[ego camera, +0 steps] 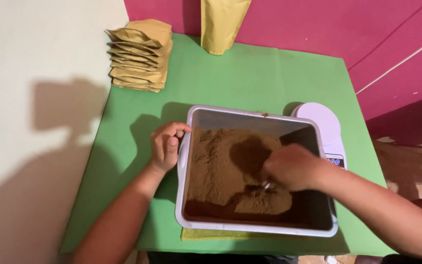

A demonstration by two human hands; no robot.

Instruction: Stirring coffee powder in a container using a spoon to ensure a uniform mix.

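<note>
A grey plastic tub [191,115] sits on the green table [250,78], holding a heap of brown powder [216,166]. My left hand [166,145] grips the tub's left rim. Inside the tub, my right hand [291,167] is closed around a small metal utensil [266,186] whose tip is dug into the powder; most of it is hidden by my fingers.
A white digital scale [324,123] stands just right of the tub. A stack of flat tan pouches [140,56] lies at the table's far left corner. One tan pouch [221,24] stands upright at the back edge against a pink wall.
</note>
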